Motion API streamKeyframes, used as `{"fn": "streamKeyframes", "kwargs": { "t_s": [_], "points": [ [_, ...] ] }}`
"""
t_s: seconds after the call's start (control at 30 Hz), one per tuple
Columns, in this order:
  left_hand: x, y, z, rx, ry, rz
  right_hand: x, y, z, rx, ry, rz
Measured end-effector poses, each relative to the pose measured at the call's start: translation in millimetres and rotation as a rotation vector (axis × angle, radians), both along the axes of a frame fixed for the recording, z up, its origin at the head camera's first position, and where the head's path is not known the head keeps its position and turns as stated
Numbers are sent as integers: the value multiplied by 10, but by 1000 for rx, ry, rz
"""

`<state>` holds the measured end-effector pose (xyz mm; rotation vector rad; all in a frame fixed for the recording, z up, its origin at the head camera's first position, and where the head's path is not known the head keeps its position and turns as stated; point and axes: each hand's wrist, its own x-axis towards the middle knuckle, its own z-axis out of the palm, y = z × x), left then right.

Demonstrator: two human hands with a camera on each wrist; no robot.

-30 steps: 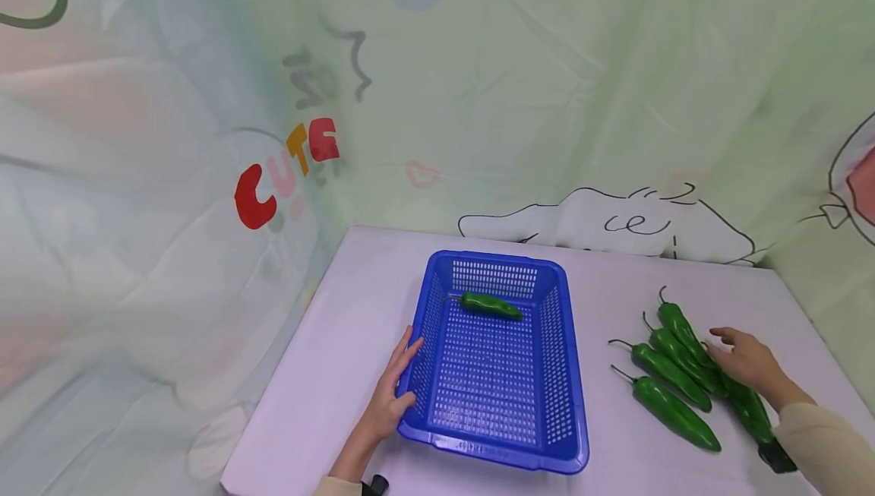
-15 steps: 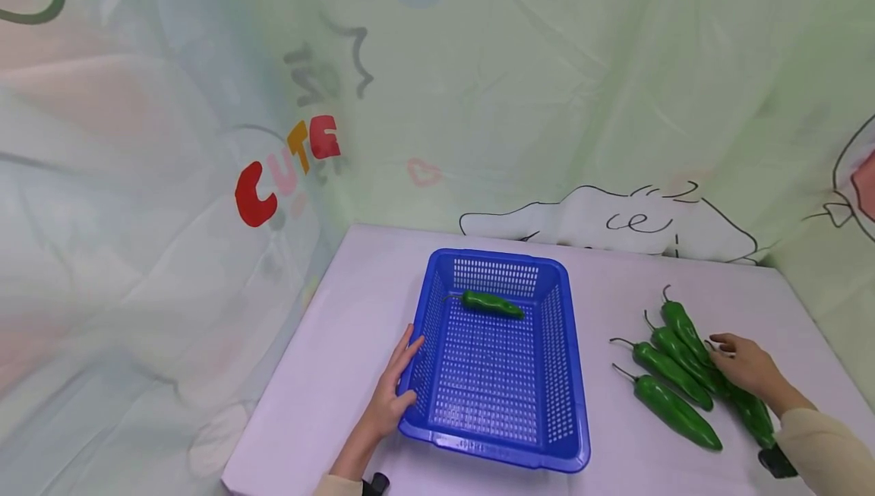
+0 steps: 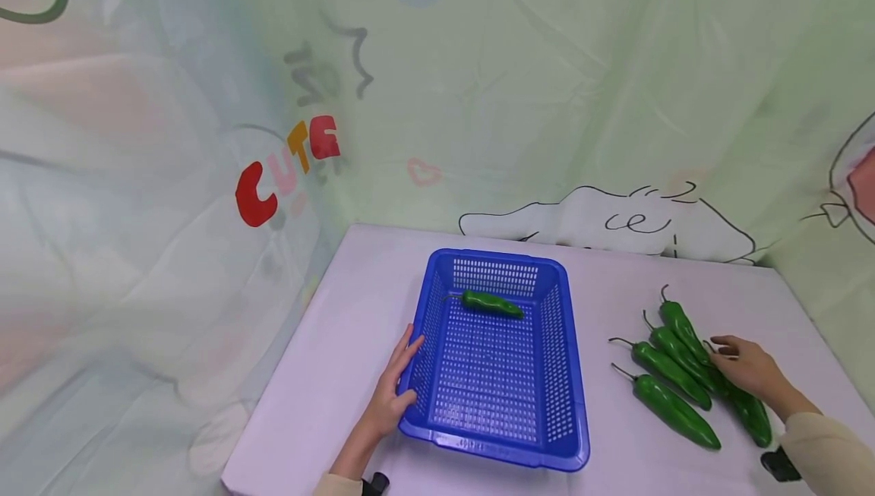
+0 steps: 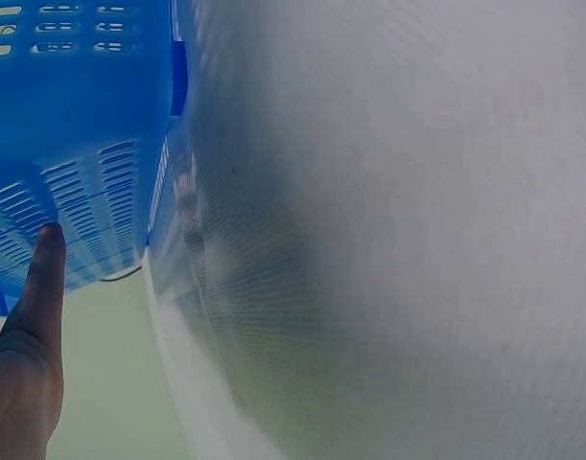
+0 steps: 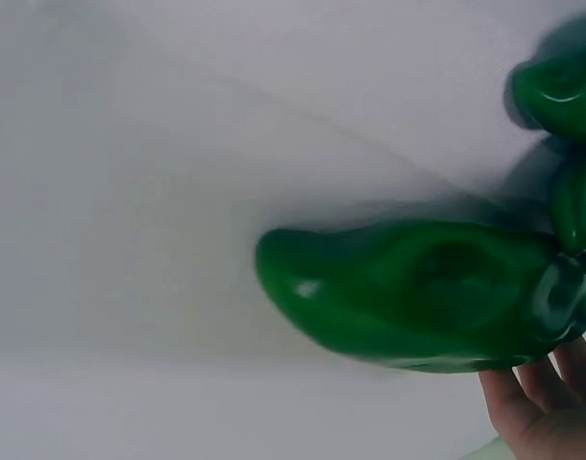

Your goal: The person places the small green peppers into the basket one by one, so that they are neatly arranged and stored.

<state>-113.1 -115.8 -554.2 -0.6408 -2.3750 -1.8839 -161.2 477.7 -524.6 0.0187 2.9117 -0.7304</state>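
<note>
My left hand (image 3: 386,403) rests at the left side of a blue plastic basket (image 3: 509,459), fingers extended; in the left wrist view a straight fingertip touches the slotted outer wall. Inside the basket, near its far end, lies one green chili pepper (image 3: 491,304). On the right, my right hand (image 3: 745,365) grips the stem end of another large green chili pepper (image 5: 398,297), whose tip points toward the near edge. Fingers (image 5: 508,407) go behind this pepper in the right wrist view, so their tips are hidden.
Several more green chili peppers (image 3: 677,412) lie side by side on the white table (image 3: 328,352), just left of the right hand. Behind the table hangs a pale printed cloth (image 3: 513,101), continuing along the left side.
The right hand has shifted very slightly and its fingers have drawn in at the pepper's stem end. The left hand, basket and other peppers stay where they were.
</note>
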Motion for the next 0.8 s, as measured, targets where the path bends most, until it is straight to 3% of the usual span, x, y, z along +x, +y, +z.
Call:
{"fn": "streamKeyframes", "kwargs": {
  "t_s": [0.6,0.8],
  "points": [
    [3,3,-24,-5,-14,10,146,85,-59,2,26,13],
    [-8,-5,-25,2,-16,0,200,98,-30,10,-5,7]
  ]
}}
